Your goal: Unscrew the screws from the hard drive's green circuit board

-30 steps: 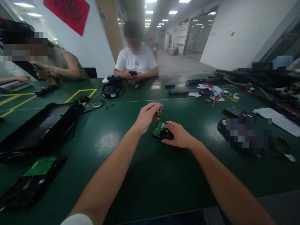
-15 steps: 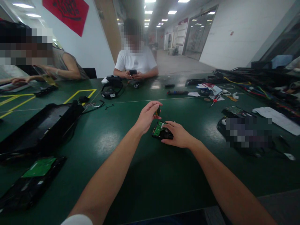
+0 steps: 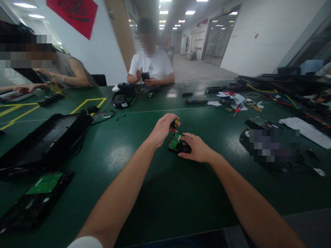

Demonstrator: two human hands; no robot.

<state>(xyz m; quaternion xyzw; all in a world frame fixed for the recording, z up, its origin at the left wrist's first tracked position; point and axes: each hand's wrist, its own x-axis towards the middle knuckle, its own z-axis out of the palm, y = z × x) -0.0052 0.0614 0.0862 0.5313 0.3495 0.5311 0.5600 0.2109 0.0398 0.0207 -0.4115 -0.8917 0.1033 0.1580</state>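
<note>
Housing (image 3: 183, 148), one, small and black, lying on green bench (image 3: 155, 196) in front of the person; green circuit board (image 3: 175, 141) set into its left part. Right hand (image 3: 196, 148): clasped over the housing's right end, fingers on top, thumb at the near edge. Left hand (image 3: 162, 128): closed around yellow-and-black tool (image 3: 175, 123), just above the housing's far side; lower end too small to make out, so contact with the housing cannot be told.

Casing (image 3: 49, 137), one, long and black, at left, open side up, inner floor and walls showing. Frame (image 3: 33, 212), one, black, on the near side of the casing; green panel (image 3: 45, 183) seated in its far part. Red screwdriver (image 3: 238, 111), one, at far right, beside white papers (image 3: 239, 99). Phone (image 3: 145, 76), one, dark, held by a co-worker (image 3: 152, 65) across the bench.
</note>
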